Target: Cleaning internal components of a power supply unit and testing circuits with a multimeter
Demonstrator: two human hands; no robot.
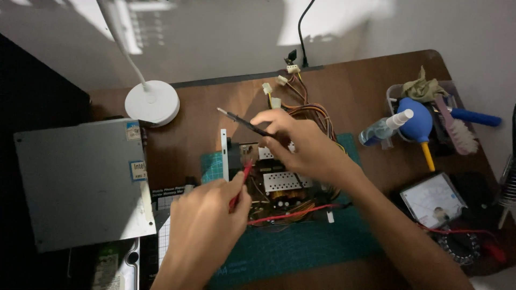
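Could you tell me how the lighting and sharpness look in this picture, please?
Head view: dim overall, bright patches on the wall at the top; the left edge falls into black; the left hand and right hand are slightly soft, the board between them shaded; the lamp base glows white.

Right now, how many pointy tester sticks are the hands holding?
2. The red probe is in the left hand, tip down on the circuit board. The black probe is in the right hand, pointing up-left. Others may be hidden.
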